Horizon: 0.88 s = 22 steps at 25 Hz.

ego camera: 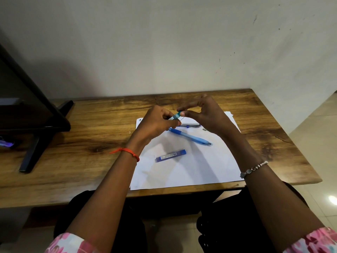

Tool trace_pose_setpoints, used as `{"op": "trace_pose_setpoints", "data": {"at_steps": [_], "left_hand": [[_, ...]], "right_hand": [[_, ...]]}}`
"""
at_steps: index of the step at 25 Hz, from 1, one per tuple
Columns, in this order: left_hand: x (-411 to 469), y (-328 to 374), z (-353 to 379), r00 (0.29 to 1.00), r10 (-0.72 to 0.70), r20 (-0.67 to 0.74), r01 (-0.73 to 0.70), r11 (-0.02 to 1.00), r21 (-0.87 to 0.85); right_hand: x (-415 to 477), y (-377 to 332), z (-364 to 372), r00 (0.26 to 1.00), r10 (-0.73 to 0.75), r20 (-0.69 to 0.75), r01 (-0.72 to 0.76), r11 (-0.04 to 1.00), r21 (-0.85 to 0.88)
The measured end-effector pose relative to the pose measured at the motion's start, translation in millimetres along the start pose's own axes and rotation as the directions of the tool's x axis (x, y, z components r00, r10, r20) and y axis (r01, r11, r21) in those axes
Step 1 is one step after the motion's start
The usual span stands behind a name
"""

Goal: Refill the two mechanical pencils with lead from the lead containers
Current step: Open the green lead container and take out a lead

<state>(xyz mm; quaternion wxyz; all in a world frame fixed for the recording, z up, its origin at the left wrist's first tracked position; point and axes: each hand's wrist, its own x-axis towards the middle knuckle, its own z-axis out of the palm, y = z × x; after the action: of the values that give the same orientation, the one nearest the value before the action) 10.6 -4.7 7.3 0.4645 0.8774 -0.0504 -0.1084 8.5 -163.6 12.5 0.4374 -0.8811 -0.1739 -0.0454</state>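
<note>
Home study corner: wooden desk (91,136) against plain wall (164,42) (scuffed), tiled floor (313,136).

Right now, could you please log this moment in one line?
left hand grips teal lead tube | right hand pinches thin dark lead | blue pencil on white paper

We have one view, worn on the head, wide-angle, facing forward and tilted down. We look across the table (82,161) to the wall (164,42) behind it, near enough that both forearms run in from the bottom corners. The left hand (156,123) and right hand (209,115) meet on a lead container (176,115) at mid-frame, above the paper (182,172). The lens bows the table's near edge.
</note>
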Motion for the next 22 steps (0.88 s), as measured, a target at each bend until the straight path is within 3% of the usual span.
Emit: {"op": "trace_pose_setpoints", "data": {"at_steps": [11, 19, 22], "left_hand": [[4.9, -4.0, 8.8, 0.994, 0.025, -0.103, -0.018, 0.998, 0.067], [3.0, -3.8, 6.8, 0.993, 0.075, -0.086, -0.069, 0.995, 0.073], [2.6, -5.5, 2.9, 0.996, 0.074, -0.054, -0.069, 0.993, 0.097]], "right_hand": [[4.5, 10.7, 13.6, 0.997, 0.039, -0.064, -0.048, 0.988, -0.144], [1.1, -1.6, 4.9, 1.000, 0.016, -0.010, -0.016, 0.998, 0.053], [1.9, -0.8, 5.8, 1.000, 0.013, 0.015, -0.013, 1.000, 0.023]]}}
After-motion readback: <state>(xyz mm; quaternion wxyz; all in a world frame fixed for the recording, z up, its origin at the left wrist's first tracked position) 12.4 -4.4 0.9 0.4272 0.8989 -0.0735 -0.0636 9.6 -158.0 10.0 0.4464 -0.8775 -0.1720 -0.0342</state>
